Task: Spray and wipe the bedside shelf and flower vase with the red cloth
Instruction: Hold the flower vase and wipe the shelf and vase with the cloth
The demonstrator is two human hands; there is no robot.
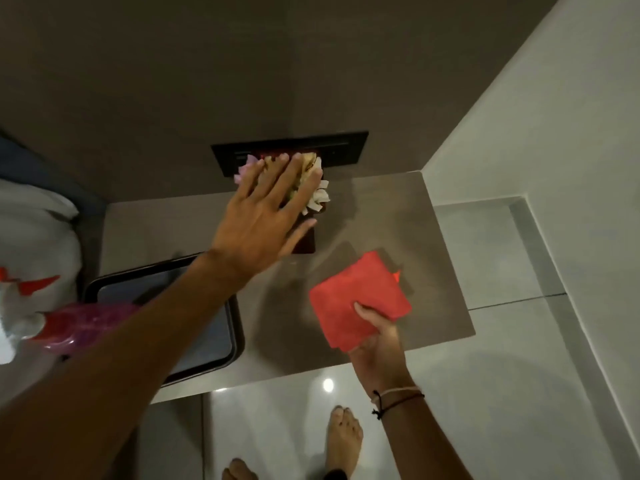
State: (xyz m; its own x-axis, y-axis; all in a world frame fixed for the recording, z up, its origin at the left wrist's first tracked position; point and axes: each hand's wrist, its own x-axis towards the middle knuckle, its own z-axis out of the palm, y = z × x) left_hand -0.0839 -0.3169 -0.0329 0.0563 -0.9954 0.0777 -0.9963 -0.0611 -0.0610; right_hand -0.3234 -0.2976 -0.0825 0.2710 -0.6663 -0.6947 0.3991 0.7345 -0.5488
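Observation:
The grey bedside shelf [398, 230] juts out from the wall below me. A dark red vase [306, 242] with white and pink flowers [317, 199] stands at its back. My left hand [263, 213] reaches over the flowers with fingers spread, its thumb against the vase's side. My right hand [377, 341] grips the folded red cloth [356, 303], which lies flat on the shelf's front right part. A pink spray bottle [86, 323] with a white and red trigger head shows at the left edge, partly behind my left forearm.
A dark tray [204, 344] sits on the shelf's left part. A black wall panel [339, 147] is behind the vase. White bedding [34, 230] lies at the left. My bare feet [343, 441] stand on the glossy tiled floor; a white wall ledge runs at the right.

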